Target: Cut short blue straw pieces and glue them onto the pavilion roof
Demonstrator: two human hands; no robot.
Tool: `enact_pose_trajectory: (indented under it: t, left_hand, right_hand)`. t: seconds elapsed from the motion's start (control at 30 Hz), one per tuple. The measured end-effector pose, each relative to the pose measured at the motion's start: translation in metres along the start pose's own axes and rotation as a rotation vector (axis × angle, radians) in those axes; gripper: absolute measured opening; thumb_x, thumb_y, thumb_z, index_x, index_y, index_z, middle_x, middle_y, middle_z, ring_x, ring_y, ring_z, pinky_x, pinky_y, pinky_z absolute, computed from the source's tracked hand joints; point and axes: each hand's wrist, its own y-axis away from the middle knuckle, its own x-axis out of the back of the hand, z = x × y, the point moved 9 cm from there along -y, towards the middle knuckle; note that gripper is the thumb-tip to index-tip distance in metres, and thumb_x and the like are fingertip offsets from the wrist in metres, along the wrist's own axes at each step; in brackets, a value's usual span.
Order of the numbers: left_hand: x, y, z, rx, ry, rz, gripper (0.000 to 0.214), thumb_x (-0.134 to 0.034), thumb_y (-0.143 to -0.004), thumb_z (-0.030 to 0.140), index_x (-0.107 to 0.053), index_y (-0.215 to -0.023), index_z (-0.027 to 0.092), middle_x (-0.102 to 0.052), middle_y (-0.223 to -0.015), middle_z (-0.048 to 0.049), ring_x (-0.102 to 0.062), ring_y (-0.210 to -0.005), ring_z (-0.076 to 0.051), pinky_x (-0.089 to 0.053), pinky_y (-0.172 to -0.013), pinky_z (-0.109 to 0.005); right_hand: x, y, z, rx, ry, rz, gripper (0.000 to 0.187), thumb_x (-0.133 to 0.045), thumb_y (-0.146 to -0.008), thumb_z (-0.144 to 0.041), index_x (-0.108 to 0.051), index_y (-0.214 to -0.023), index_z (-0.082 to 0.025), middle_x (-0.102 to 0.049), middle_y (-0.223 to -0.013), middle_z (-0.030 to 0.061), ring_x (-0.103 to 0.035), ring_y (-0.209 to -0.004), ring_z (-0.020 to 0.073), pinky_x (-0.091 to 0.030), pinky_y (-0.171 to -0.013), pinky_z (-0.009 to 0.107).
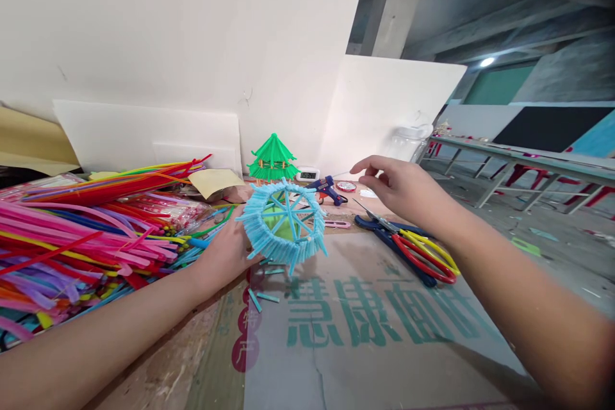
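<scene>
My left hand (228, 250) grips a round light-blue pipe-cleaner frame (284, 223) with spokes and a fringe, held just above flattened cardboard (365, 333). My right hand (401, 187) hovers farther back, thumb and forefinger pinched together; whether anything thin is between them I cannot make out. Several pairs of scissors (413, 246) with blue, red and yellow handles lie just below the right hand. Short blue offcuts (262, 298) lie under the frame.
A big heap of coloured pipe cleaners (81, 230) fills the left. Behind the frame stand a green pipe-cleaner pavilion (272, 157), a small digital clock (307, 174), a blue glue gun (329, 189) and a tape roll (346, 186). White boards (192, 57) back the table.
</scene>
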Motion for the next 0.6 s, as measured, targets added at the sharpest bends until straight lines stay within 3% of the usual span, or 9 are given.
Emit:
enact_pose_trajectory:
  t: [0.27,0.47,0.6]
  left_hand:
    - [-0.001,-0.002,0.013,-0.105,-0.092,-0.044,0.035,-0.054,-0.097,0.037,-0.067,-0.128,0.029,-0.061,-0.140,-0.0054,-0.049,-0.134,-0.029,-0.036,-0.118,-0.053]
    - [-0.001,0.000,0.014,-0.131,-0.081,-0.038,0.038,-0.055,-0.097,0.037,-0.063,-0.134,0.031,-0.055,-0.147,-0.0030,-0.042,-0.140,-0.031,-0.035,-0.119,-0.052]
    - [0.000,-0.001,0.014,-0.099,-0.038,-0.050,0.040,-0.054,-0.097,0.038,-0.061,-0.136,0.032,-0.058,-0.143,-0.0029,-0.047,-0.136,-0.032,-0.037,-0.119,-0.052]
  right_hand:
    - [-0.032,0.005,-0.017,-0.001,-0.255,-0.221,0.040,-0.054,-0.095,-0.044,-0.076,-0.114,-0.017,-0.074,-0.076,0.0046,-0.053,-0.056,0.0148,-0.035,-0.052,0.026]
    - [-0.059,0.008,-0.014,-0.041,-0.440,-0.346,0.051,-0.062,-0.088,-0.053,-0.072,-0.124,-0.018,-0.066,-0.066,-0.0004,-0.051,-0.053,0.0131,-0.036,-0.052,0.025]
    - [-0.081,0.008,-0.004,-0.146,-0.635,-0.422,0.040,-0.069,-0.082,-0.051,-0.076,-0.097,-0.015,-0.062,-0.062,-0.0026,-0.048,-0.050,0.0105,-0.036,-0.051,0.024]
